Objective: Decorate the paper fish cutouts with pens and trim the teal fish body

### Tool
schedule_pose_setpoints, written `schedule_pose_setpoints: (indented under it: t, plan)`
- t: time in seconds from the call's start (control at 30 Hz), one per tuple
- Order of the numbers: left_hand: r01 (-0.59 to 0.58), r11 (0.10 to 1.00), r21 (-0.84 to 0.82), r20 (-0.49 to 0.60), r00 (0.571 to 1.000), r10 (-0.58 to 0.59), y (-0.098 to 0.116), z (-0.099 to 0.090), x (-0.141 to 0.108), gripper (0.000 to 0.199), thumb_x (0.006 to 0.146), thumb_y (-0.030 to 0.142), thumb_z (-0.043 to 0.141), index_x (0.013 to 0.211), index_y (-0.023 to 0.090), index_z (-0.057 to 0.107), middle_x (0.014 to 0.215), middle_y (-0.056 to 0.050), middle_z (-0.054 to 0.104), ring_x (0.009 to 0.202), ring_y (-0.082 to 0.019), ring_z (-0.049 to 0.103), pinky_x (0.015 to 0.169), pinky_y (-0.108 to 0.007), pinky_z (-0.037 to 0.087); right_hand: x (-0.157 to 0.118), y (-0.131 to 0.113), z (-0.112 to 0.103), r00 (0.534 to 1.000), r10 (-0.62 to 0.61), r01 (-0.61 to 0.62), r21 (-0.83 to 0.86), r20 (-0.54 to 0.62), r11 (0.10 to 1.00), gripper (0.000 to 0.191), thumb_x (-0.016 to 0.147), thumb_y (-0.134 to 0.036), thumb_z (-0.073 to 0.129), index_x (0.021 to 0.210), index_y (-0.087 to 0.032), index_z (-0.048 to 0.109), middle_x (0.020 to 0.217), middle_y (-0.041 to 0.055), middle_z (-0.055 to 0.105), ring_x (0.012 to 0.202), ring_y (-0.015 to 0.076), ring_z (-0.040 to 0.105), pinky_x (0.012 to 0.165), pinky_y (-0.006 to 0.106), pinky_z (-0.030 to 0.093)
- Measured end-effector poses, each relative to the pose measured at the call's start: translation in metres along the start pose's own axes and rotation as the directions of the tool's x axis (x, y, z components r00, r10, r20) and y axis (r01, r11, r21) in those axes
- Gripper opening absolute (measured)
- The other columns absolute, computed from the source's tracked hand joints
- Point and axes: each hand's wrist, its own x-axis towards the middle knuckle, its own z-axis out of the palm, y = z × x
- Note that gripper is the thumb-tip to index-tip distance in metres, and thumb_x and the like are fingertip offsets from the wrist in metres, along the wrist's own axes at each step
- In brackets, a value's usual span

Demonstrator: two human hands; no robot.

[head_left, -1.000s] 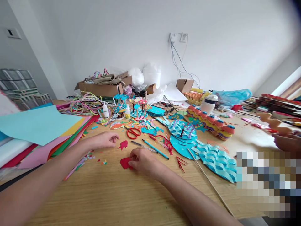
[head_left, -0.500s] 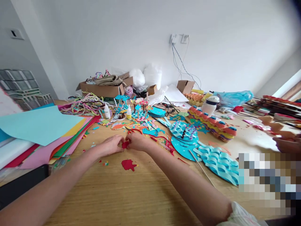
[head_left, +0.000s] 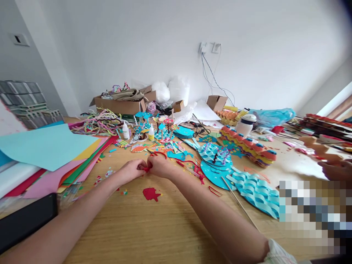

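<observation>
Both hands meet over the middle of the table. Between my left hand (head_left: 135,169) and my right hand (head_left: 158,165) is a small piece of red paper (head_left: 146,170), pinched by the fingers of both and mostly hidden by them. A red paper fish (head_left: 151,194) lies flat on the wood just below my hands. Right behind my right hand rest scissors with orange-red handles (head_left: 158,154). Small paper scraps (head_left: 123,192) are scattered near my left forearm.
Coloured paper sheets (head_left: 46,146) and a black phone (head_left: 30,220) lie at left. Glue bottles (head_left: 125,131) and cut-outs stand behind my hands. Blue woven-paper fish (head_left: 255,192), a thin stick (head_left: 239,201) and an egg-carton piece (head_left: 247,146) are right. Another person's hand (head_left: 337,169) shows at far right.
My fingers have closed in on the red paper, so less of it shows. My hands have drawn slightly closer together; the red fish stays on the table.
</observation>
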Motion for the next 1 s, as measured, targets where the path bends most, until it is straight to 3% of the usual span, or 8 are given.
schedule_pose_setpoints:
  t: [0.13, 0.27, 0.33, 0.43, 0.63, 0.8, 1.0]
  plan:
    - [0.019, 0.98, -0.198, -0.032, 0.999, -0.025, 0.011, -0.002, -0.006, 0.018, 0.06, 0.033, 0.058, 0.067, 0.017, 0.057, 0.059, 0.001, 0.057, 0.058, -0.016, 0.053, 0.054, -0.026, 0.038, -0.005, -0.002, 0.0, 0.994, 0.051, -0.032, 0.188, -0.099, 0.982, 0.011, 0.069, -0.02, 0.065, 0.078, -0.017, 0.059, 0.077, 0.0008, 0.061, 0.07, 0.0124, 0.054, 0.053, 0.02, 0.033]
    - [0.027, 0.935, -0.353, -0.097, 0.993, -0.065, 0.023, -0.007, -0.016, 0.025, 0.063, 0.037, 0.059, 0.076, 0.016, 0.057, 0.063, 0.002, 0.056, 0.054, -0.012, 0.047, 0.05, -0.023, 0.032, -0.013, -0.009, -0.001, 0.979, 0.158, -0.084, 0.459, -0.125, 0.884, 0.016, 0.07, -0.019, 0.063, 0.082, -0.017, 0.053, 0.068, -0.0029, 0.056, 0.058, 0.0082, 0.051, 0.049, 0.018, 0.036]
    - [0.016, 0.908, -0.42, -0.118, 0.99, -0.072, 0.028, -0.008, -0.02, 0.025, 0.064, 0.036, 0.059, 0.08, 0.017, 0.057, 0.07, 0.001, 0.058, 0.058, -0.011, 0.048, 0.053, -0.022, 0.034, -0.02, -0.013, 0.0, 0.98, 0.182, -0.095, 0.61, -0.082, 0.787, 0.011, 0.073, -0.019, 0.06, 0.076, -0.017, 0.05, 0.06, -0.0057, 0.052, 0.05, 0.0062, 0.048, 0.045, 0.017, 0.035]
    - [0.008, 0.87, -0.493, -0.114, 0.991, -0.073, 0.034, -0.007, -0.025, 0.023, 0.065, 0.033, 0.06, 0.081, 0.017, 0.056, 0.075, 0.001, 0.058, 0.063, -0.011, 0.05, 0.056, -0.022, 0.036, -0.03, -0.017, 0.001, 0.975, 0.22, -0.109, 0.818, -0.022, 0.564, 0.014, 0.074, -0.016, 0.057, 0.063, -0.017, 0.048, 0.05, -0.0075, 0.045, 0.045, 0.0048, 0.043, 0.042, 0.016, 0.029]
    - [0.045, 0.846, -0.531, -0.051, 0.995, -0.085, 0.044, -0.009, -0.035, 0.024, 0.065, 0.034, 0.063, 0.08, 0.016, 0.057, 0.073, 0.0, 0.058, 0.064, -0.012, 0.051, 0.056, -0.022, 0.037, -0.039, -0.014, 0.008, 0.974, 0.226, -0.068, 0.971, 0.015, 0.23, 0.014, 0.076, -0.013, 0.052, 0.062, -0.016, 0.049, 0.056, -0.0048, 0.056, 0.041, 0.0032, 0.043, 0.041, 0.017, 0.027]
    - [0.044, 0.868, -0.495, -0.083, 0.992, -0.098, 0.048, -0.016, -0.035, 0.027, 0.067, 0.043, 0.06, 0.072, 0.017, 0.055, 0.067, 0.001, 0.057, 0.06, -0.012, 0.049, 0.056, -0.023, 0.037, -0.04, -0.008, 0.013, 0.977, 0.209, -0.011, 0.978, -0.033, 0.207, 0.013, 0.074, -0.016, 0.055, 0.062, -0.017, 0.049, 0.051, -0.0052, 0.056, 0.039, 0.0039, 0.042, 0.04, 0.017, 0.026]
    - [0.031, 0.91, -0.413, -0.17, 0.979, -0.111, 0.051, -0.02, -0.031, 0.024, 0.061, 0.04, 0.062, 0.062, 0.018, 0.053, 0.054, 0.005, 0.051, 0.053, -0.011, 0.045, 0.052, -0.022, 0.035, -0.044, -0.005, 0.013, 0.983, 0.182, -0.001, 0.981, -0.036, 0.196, 0.012, 0.072, -0.019, 0.056, 0.062, -0.016, 0.048, 0.05, -0.0057, 0.054, 0.038, 0.0033, 0.041, 0.04, 0.017, 0.027]
